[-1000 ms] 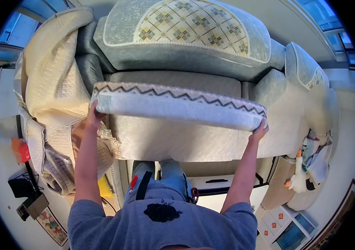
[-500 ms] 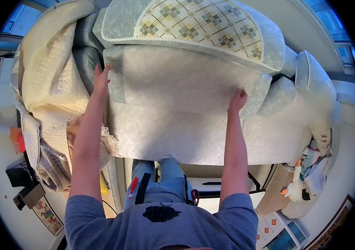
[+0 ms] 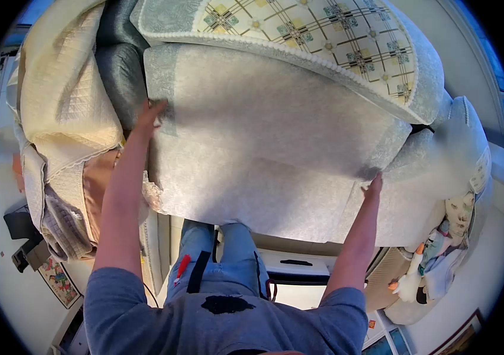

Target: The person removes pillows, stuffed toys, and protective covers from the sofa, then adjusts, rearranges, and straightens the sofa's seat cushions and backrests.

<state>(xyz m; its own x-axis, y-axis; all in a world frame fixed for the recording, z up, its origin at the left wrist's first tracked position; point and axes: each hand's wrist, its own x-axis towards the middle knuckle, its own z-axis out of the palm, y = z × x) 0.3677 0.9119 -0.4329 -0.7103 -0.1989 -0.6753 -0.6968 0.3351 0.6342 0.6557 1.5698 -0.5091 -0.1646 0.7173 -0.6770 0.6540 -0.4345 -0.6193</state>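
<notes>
A wide sofa seat cushion [image 3: 252, 112] with a pale fleecy face and blue-grey end strips fills the middle of the view. My left hand [image 3: 150, 116] is at its left edge, fingers apart, beside a blue-grey cushion [image 3: 120, 83]. At the lower right corner of the seat cushion, my right hand [image 3: 373, 184] has its finger and thumb apart over the pale fabric. Behind stands a backrest cushion [image 3: 329, 44] with a checked floral panel and beaded trim. Whether either hand touches the fabric firmly is hard to make out.
A cream quilted cover [image 3: 68, 100] drapes the sofa's left side. Plush toys [image 3: 411, 275] lie at the right end. A white low table [image 3: 287, 260] stands close behind my legs, and a framed picture [image 3: 59, 283] is at lower left.
My right hand has moved right and toward me, and its fingers have opened from a fist. My left hand has shifted slightly toward me. The view has moved closer to the sofa.
</notes>
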